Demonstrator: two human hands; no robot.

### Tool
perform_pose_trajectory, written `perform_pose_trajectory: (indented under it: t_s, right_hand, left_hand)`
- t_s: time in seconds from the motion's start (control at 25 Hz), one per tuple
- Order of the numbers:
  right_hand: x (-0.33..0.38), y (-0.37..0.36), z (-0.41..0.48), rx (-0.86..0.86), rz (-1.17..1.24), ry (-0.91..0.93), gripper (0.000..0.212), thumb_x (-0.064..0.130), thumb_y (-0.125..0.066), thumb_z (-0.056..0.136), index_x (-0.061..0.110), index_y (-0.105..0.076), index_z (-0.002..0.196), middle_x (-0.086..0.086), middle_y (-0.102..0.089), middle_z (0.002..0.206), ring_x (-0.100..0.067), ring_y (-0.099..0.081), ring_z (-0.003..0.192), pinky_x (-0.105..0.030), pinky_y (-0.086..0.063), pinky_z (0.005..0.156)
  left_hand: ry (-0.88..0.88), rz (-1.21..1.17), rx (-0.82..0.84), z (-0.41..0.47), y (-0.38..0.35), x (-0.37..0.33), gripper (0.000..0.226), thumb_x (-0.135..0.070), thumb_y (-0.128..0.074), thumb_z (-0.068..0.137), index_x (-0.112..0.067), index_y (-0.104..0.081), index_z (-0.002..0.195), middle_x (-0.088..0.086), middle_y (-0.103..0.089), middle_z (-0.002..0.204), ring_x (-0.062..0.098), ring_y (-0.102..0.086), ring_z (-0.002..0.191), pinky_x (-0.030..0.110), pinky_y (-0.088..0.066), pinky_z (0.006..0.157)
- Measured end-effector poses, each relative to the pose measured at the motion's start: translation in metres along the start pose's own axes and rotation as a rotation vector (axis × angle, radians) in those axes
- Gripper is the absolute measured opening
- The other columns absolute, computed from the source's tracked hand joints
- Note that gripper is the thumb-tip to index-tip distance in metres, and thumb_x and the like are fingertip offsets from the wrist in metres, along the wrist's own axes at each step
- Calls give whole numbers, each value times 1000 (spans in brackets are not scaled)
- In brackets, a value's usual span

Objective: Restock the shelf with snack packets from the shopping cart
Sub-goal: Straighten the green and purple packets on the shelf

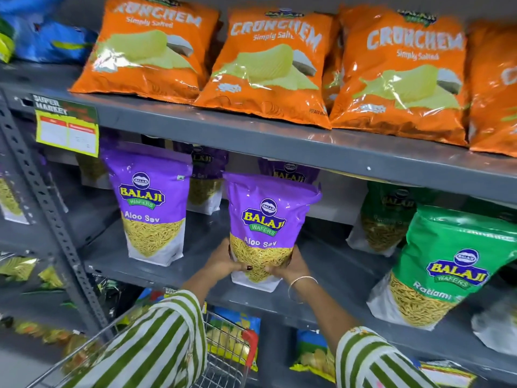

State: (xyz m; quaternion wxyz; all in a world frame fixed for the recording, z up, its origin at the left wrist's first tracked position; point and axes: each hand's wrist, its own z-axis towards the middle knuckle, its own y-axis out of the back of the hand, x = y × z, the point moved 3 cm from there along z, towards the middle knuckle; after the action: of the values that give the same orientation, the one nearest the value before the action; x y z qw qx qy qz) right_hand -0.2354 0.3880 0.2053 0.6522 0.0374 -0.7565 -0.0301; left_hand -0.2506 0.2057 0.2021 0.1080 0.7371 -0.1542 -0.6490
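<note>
A purple Aloo Sev packet (265,219) stands upright at the front of the middle grey shelf (330,278). My left hand (223,261) grips its lower left side and my right hand (291,266) its lower right side, thumbs across the front. A second purple Aloo Sev packet (152,203) stands to the left, apart from it. More purple packets (288,172) stand behind. The wire shopping cart (223,348) with a red corner is below my left arm, with yellow and blue packets inside.
Orange Crunchem chip bags (268,65) line the upper shelf. Green Ratlami packets (444,264) stand on the middle shelf to the right. A yellow price tag (67,130) hangs from the upper shelf edge. A perforated grey upright (47,205) is at left.
</note>
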Motion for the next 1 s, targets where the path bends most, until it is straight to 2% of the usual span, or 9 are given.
perform_pose_trajectory:
  t_s: [0.32, 0.48, 0.6, 0.72, 0.8, 0.84, 0.92, 0.96, 1.0]
  right_hand:
    - [-4, 13, 6, 4, -95, 9, 75, -8, -78, 61, 9, -41, 124, -5, -58, 105, -15, -58, 91, -29, -52, 80]
    - [-5, 14, 5, 18, -118, -11, 71, -6, -78, 62, 7, -40, 121, -5, -58, 104, -18, -55, 96, -37, -48, 89]
    - [-15, 32, -4, -89, -238, -85, 63, 2, -80, 63, 3, -44, 115, -7, -56, 108, -23, -53, 101, -40, -45, 96]
    - [-39, 90, -30, -138, -362, -308, 23, 11, -75, 71, 16, -53, 67, 1, -58, 62, -16, -58, 60, -26, -49, 64]
    - [-57, 141, -61, -100, -298, -613, 30, 12, -64, 81, 13, -46, 57, 1, -55, 34, -8, -52, 32, -21, -46, 41]
    - [-66, 170, -74, -96, -270, -750, 32, 10, -58, 85, 12, -43, 57, 3, -50, 26, -5, -49, 24, -16, -43, 34]
    - [-92, 236, -84, -149, -267, -737, 27, 16, -65, 79, 16, -43, 64, 7, -48, 24, -1, -47, 22, -8, -38, 31]
    - [-106, 268, -80, -179, -215, -650, 36, 32, -79, 64, 19, -48, 79, 8, -51, 30, 0, -52, 29, -6, -39, 35]
    - [-110, 294, -78, -286, -168, -633, 72, 50, -84, 46, 19, -49, 101, 7, -55, 41, -4, -59, 44, -9, -45, 41]
  left_hand:
    - [30, 38, -44, 0, -9, -1, 78, -17, -84, 57, -14, -43, 123, 9, -59, 128, 26, -54, 118, 46, -45, 102]
    - [50, 26, -36, 0, -9, -1, 71, -13, -82, 60, -10, -39, 116, 13, -56, 127, 28, -53, 118, 45, -47, 99]
    - [246, 162, -56, -4, -10, 4, 69, -12, -82, 61, -6, -33, 109, 14, -52, 108, 29, -58, 97, 36, -53, 67]
    - [555, 229, 311, -22, -28, -2, 16, -10, -63, 82, -9, -47, 77, 2, -53, 52, 11, -51, 44, 19, -39, 37]
    - [605, 307, 682, -34, -61, -22, 24, -18, -48, 92, -11, -47, 69, 0, -57, 46, 6, -57, 36, 15, -45, 35]
    - [568, 346, 796, -39, -84, -37, 24, -20, -44, 93, -10, -48, 72, 3, -61, 53, 7, -61, 41, 16, -51, 40]
    - [383, 323, 773, -35, -140, -61, 13, -21, -49, 92, -9, -50, 87, 7, -58, 78, 13, -64, 62, 26, -55, 53]
    - [270, 269, 687, -33, -167, -73, 20, -21, -55, 88, -9, -48, 102, 8, -56, 93, 17, -62, 78, 29, -54, 60]
    - [170, 221, 598, -31, -197, -85, 44, -22, -62, 83, -9, -42, 120, 9, -52, 111, 21, -58, 98, 31, -52, 68]
